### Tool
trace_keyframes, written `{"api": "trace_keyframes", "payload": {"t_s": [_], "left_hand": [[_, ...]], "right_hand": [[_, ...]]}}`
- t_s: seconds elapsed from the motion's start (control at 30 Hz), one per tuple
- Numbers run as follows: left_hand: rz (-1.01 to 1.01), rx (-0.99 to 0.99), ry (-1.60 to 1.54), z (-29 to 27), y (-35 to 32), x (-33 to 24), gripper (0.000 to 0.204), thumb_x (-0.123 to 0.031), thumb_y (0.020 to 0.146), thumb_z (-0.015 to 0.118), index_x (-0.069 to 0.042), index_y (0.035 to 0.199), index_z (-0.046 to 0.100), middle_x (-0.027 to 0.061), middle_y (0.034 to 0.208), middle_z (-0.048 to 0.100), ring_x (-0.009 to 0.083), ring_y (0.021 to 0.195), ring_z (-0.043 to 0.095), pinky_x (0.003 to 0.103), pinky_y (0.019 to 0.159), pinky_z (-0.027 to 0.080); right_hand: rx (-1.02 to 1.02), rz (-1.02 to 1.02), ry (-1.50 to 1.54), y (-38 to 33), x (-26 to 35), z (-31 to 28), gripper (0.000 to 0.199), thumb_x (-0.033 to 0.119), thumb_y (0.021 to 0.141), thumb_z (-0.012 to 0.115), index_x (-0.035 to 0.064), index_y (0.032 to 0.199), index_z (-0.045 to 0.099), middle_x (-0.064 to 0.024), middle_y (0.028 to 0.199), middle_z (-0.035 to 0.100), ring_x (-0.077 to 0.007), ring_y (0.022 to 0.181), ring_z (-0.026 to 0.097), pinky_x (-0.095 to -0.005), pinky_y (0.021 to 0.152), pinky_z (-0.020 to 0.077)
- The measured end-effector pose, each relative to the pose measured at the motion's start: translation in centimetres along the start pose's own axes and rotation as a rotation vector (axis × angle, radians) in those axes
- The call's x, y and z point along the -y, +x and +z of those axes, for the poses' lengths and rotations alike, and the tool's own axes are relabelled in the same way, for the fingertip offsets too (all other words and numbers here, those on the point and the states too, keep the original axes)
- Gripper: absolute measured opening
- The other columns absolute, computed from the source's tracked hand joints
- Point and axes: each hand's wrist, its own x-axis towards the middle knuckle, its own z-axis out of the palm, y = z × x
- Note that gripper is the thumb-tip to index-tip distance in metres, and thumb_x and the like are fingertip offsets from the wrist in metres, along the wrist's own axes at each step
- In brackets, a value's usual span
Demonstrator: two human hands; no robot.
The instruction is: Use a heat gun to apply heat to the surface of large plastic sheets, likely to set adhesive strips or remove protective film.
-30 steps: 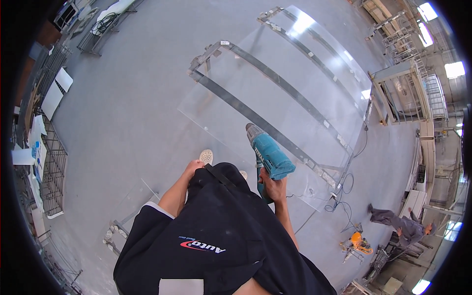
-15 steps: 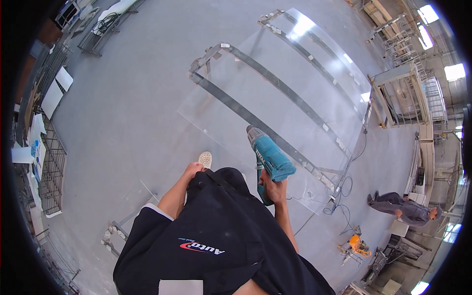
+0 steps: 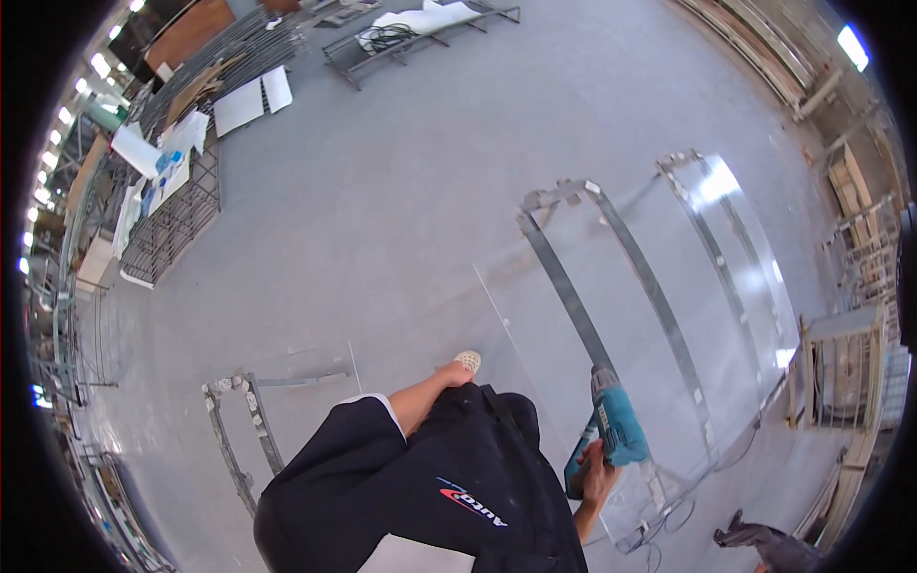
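My right hand [image 3: 597, 473] is wrapped round the grip of a teal pistol-shaped power tool [image 3: 623, 425] with a grey front end. The tool points away from me, above the near part of a large clear sheet [image 3: 535, 329]. Dark bars of a metal frame [image 3: 573, 301] show through this sheet. My left hand [image 3: 457, 372] is low in front of me, beside my light shoe [image 3: 469, 360], at the edge of my dark apron [image 3: 382, 477]. Its fingers are curled, and whatever they hold is hidden.
Another frame [image 3: 263, 420] with a clear sheet stands at lower left. A wire rack [image 3: 181, 224] with white sheets is farther left; a low bench [image 3: 435, 33] stands at the back. Cables [image 3: 678, 516] lie at lower right near a person [image 3: 778, 549]. Metal racks line the right side.
The view has turned, so the sheet, the frames and my body appear farther right and lower. More of the left side shows. The power tool stays in my right hand.
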Motion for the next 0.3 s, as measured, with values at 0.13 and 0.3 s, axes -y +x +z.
{"api": "trace_keyframes", "payload": {"t_s": [0.13, 0.3], "left_hand": [[0.005, -0.117, 0.042, 0.4, -0.3, -1.2, 0.028, -0.033, 0.071, 0.069, -0.013, 0.089, 0.076, 0.01, 0.088, 0.073, 0.0222, 0.082, 0.069, 0.036, 0.076, 0.053], [0.057, 0.021, 0.073, -0.8, 0.8, -0.5, 0.03, -0.029, 0.07, 0.069, -0.016, 0.097, 0.076, 0.0113, 0.098, 0.073, 0.0244, 0.095, 0.069, 0.038, 0.085, 0.053]], "right_hand": [[-0.005, 0.0, -0.007, -0.1, -0.3, -0.6, 0.022, 0.021, 0.094, 0.065, 0.0003, 0.096, 0.059, -0.0057, 0.074, 0.058, -0.0135, 0.06, 0.057, -0.0282, 0.055, 0.05], [-0.023, -0.04, -0.044, 0.7, -0.4, 0.0, 0.02, 0.02, 0.093, 0.066, 0.0009, 0.092, 0.06, -0.0052, 0.076, 0.06, -0.0141, 0.063, 0.059, -0.0289, 0.057, 0.0511]]}}
